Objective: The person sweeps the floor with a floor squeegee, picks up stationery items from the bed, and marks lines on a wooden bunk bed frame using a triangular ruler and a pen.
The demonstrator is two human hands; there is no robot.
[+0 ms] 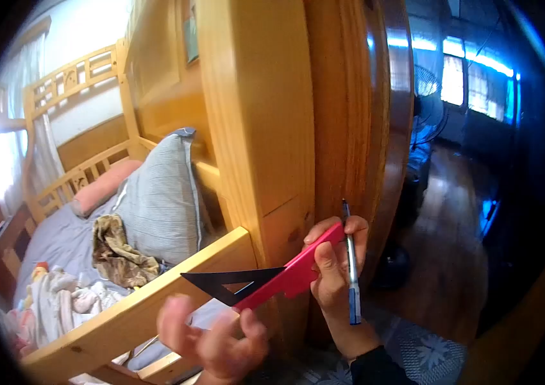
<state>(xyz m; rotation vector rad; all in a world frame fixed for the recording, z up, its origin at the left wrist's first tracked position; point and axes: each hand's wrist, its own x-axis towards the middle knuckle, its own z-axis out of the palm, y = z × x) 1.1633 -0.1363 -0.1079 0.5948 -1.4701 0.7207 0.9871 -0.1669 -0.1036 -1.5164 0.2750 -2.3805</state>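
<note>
My right hand (336, 256) is closed around the upper end of a flat pink strip (308, 258), its thumb pressed on the front. That same hand holds a slim pen (351, 273) with a clear barrel and blue lower end, tilted near upright. A black set square (224, 285) with a triangular cutout meets the strip's lower part; how they join is unclear. Below them is my left hand (218, 340), slightly blurred, fingers bent and apart. Its fingertips come close to the strip's lower end; I cannot tell whether they touch.
A wooden bed rail (138, 305) and thick wooden post (266, 115) stand close by. Beyond the rail are a striped pillow (160, 199), an orange bolster (102, 186), a camouflage cloth (118, 253) and rumpled pale fabric (70, 298). A fan (429, 106) stands in the darker room at right.
</note>
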